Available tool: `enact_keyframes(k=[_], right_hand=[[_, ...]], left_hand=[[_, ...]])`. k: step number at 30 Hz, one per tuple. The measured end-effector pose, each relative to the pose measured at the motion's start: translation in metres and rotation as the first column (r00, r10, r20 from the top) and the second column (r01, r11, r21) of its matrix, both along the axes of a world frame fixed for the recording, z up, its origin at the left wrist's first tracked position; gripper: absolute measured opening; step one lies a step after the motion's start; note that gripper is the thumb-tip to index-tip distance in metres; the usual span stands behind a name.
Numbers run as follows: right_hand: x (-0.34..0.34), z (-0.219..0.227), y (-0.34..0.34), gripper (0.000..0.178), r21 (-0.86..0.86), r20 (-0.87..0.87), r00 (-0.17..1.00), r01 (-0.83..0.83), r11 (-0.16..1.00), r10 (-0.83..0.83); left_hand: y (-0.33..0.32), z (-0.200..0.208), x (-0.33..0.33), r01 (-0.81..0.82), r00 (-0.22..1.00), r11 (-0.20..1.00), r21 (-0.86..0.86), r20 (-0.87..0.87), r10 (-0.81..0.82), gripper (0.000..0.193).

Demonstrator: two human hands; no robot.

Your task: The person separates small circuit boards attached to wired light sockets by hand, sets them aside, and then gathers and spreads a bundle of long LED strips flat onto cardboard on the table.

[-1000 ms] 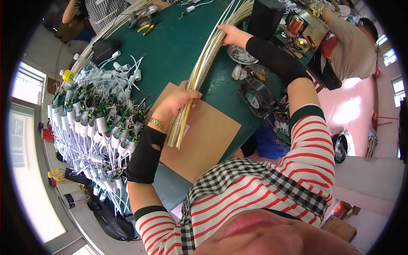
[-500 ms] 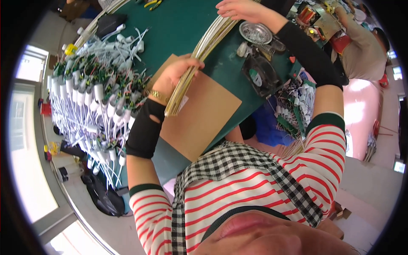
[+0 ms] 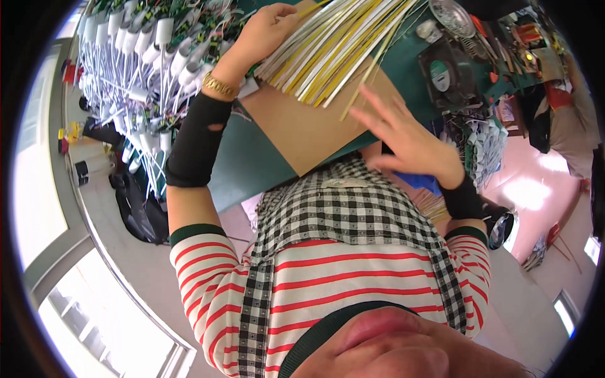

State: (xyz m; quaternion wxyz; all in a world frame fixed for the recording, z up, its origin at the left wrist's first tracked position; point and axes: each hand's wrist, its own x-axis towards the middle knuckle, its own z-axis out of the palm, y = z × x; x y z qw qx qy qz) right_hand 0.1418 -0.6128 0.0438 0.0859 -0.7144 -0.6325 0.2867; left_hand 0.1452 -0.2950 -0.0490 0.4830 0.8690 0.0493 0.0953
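Thin yellow and white wires (image 3: pixel 340 53) lie fanned out over a brown cardboard sheet (image 3: pixel 302 138), their near ends loose and uneven. At their left edge is my left hand (image 3: pixel 268 34), fingers curled in; whether it grips any wire is hidden. My right hand (image 3: pixel 406 135), slightly blurred, hovers at the near right of the wires with its fingers spread and nothing in it. One pale wire (image 3: pixel 372 72) sticks out apart from the others, close to my right fingertips.
A heap of white cylinder parts with cables (image 3: pixel 161 38) crowds the left of the green table (image 3: pixel 252 154). At the right are a dark device (image 3: pixel 444 79) and a metal dish (image 3: pixel 452 17). More white cabled parts (image 3: pixel 482 142) sit beyond the table's right edge.
The wires have gone from a tight bundle to a spread fan on the cardboard. My right hand has come down from the far end toward me. My left hand has moved farther away.
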Motion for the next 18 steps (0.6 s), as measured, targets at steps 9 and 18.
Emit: enact_keyframes(k=[9, 18], right_hand=[[0.028, -0.103, 0.018, 0.094, 0.260, 0.362, 0.722, 0.529, 0.808, -0.590], [0.048, -0.123, 0.000, 0.088, 0.209, 0.335, 0.821, 0.413, 0.886, -0.462]], left_hand=[[-0.094, -0.025, -0.033, -0.067, 0.994, 0.785, 0.616, -0.027, 0.106, 0.074], [-0.156, -0.038, -0.010, -0.094, 0.982, 0.881, 0.464, -0.100, 0.157, 0.060]])
